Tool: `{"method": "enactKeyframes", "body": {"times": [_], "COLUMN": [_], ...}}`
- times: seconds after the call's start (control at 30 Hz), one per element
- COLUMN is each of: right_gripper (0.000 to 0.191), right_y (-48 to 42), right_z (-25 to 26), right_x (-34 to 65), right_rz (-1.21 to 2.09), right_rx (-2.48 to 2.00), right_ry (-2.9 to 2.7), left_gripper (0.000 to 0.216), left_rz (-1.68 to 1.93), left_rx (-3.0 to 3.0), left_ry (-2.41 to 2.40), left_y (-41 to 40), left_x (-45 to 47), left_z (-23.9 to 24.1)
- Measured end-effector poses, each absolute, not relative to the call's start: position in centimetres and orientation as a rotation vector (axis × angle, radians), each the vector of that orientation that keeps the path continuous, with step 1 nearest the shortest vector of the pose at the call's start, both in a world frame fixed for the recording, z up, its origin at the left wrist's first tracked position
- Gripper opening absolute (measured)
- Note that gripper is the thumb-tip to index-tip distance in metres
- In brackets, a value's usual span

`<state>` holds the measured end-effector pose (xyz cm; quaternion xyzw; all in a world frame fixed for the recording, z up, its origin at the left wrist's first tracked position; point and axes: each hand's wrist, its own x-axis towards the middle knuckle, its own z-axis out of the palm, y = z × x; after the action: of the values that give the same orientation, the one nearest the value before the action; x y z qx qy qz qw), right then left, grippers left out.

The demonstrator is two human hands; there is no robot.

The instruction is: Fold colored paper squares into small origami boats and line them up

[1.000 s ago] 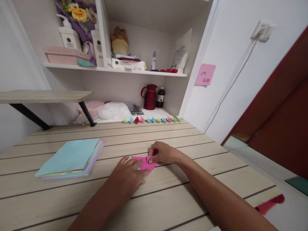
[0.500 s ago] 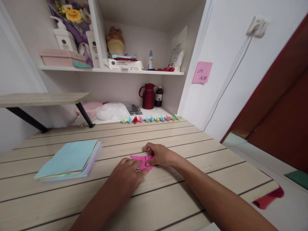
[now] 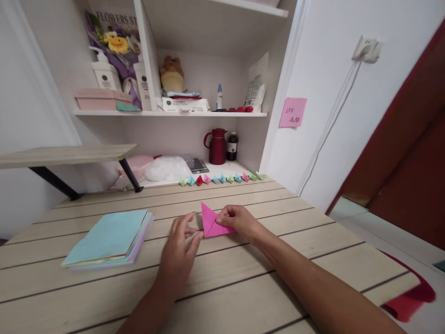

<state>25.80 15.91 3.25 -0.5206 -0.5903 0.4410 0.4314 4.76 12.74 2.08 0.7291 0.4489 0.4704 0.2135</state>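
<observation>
A folded pink paper triangle [image 3: 210,221] stands lifted on its edge above the wooden table [image 3: 243,278]. My right hand [image 3: 237,221] pinches its right side between thumb and fingers. My left hand [image 3: 181,253] lies just left of the paper, fingers apart, fingertips close to the paper's lower left edge; whether they touch it is unclear. A stack of coloured paper sheets [image 3: 110,237], light blue on top, lies to the left of both hands.
A row of small folded paper shapes [image 3: 220,178] lines the table's far edge. Behind stand a red jug [image 3: 217,146], a dark bottle [image 3: 232,145] and shelf clutter. A raised wooden board [image 3: 66,154] juts in at left. A wall and a red door [image 3: 410,153] close the right.
The pink paper lay flat under both hands; now my right hand has raised it upright, and my left hand has come off it, fingers spread.
</observation>
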Motion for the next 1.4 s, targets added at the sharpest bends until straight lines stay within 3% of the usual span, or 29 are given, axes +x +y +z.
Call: {"method": "enactKeyframes", "body": {"times": [0.17,0.37,0.6,0.77,1.1,1.23,1.4], "right_gripper": [0.042,0.040,0.040,0.038,0.039,0.030,0.044], "right_y": [14.9,13.8,13.7,13.2,13.1,13.2,12.6], "right_z": [4.4,4.6,4.3,4.2,4.5,4.9,5.2], "right_x": [24.6,23.1,22.4,21.9,22.5,23.3,23.2], "right_rz": [1.124,1.136,1.074,1.100,1.039,1.079,1.237], "right_rx": [-1.086,-1.000,-0.968,-0.952,-0.840,-0.768,-0.700], "right_ry": [-1.315,-1.342,-1.282,-1.293,-1.335,-1.265,-1.313], "left_gripper": [0.062,0.032,0.052,0.033,0.029,0.028,0.027], "left_rz": [1.360,1.381,1.281,1.318,1.249,1.116,1.038], "left_rx": [1.446,1.256,1.292,1.219,1.026,0.947,0.964], "left_ry": [1.116,1.144,1.041,1.128,0.971,0.801,0.716], "left_y": [13.1,13.5,13.3,13.0,13.2,13.0,12.7], "left_x": [5.5,4.3,4.6,4.8,3.6,3.3,3.3], "left_z": [1.8,2.7,2.4,3.1,2.8,3.5,3.7]}}
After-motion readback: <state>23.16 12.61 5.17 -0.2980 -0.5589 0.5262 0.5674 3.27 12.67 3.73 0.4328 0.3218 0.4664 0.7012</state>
